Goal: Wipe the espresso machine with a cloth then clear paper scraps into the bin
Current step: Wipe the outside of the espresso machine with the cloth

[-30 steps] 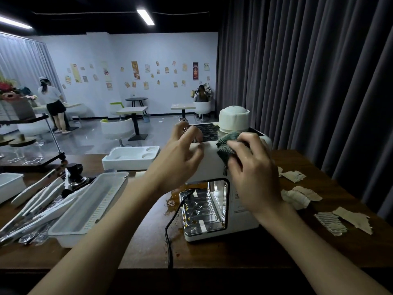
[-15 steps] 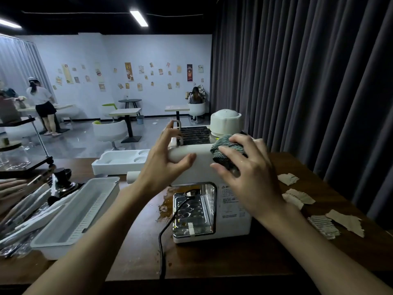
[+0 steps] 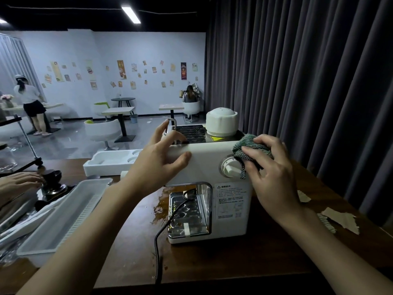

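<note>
right grip (image 3: pixel 274 173) clutching the cloth (image 3: pixel 246 143) at the espresso machine's (image 3: pixel 204 165) 2 o'clock corner, left grip (image 3: pixel 155 167) resting spread-open at 10 o'clock

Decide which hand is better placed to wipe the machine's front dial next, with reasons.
Right. The right hand grips the cloth beside the dial on the espresso machine; the left hand holds no cloth and rests on the machine's upper left edge.

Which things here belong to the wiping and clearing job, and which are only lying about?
Job: espresso machine, cloth gripped in the right hand, left hand resting on the machine, paper scraps.
Lying about: long white tray, white moulded tray, black cable.
</note>
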The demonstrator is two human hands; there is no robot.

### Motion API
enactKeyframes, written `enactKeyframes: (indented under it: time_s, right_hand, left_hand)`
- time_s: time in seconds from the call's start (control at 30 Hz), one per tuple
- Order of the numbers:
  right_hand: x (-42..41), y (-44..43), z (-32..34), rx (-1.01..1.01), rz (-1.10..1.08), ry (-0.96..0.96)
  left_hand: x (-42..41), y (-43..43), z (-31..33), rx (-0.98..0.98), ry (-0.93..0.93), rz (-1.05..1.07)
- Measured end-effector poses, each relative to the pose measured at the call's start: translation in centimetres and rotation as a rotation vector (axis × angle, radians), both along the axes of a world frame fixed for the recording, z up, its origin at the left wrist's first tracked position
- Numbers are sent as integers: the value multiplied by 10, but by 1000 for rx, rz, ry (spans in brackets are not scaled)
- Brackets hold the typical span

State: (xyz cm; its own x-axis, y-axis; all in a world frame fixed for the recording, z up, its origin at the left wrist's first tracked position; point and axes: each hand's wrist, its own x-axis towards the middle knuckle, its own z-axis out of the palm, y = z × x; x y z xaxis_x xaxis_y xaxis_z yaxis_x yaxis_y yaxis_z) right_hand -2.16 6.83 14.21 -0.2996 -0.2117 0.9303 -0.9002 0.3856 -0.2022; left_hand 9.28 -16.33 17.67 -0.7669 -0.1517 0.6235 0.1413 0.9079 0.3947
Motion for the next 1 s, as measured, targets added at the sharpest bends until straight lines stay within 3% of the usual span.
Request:
enactKeyframes:
  time_s: [0.57,0.83,1.0]
  right_hand:
    - [24,-22,-51,-321,-62,-216]
    - [38,-34,-79,-314,-143,-278]
    - [68,-65,-92,-211,-63,-290]
  left_hand:
    - [4,-7,-3,6,-41,-39]
    - [2,-8,-4,17,-59,-56]
    - [2,-9,-4,11,-68,-49]
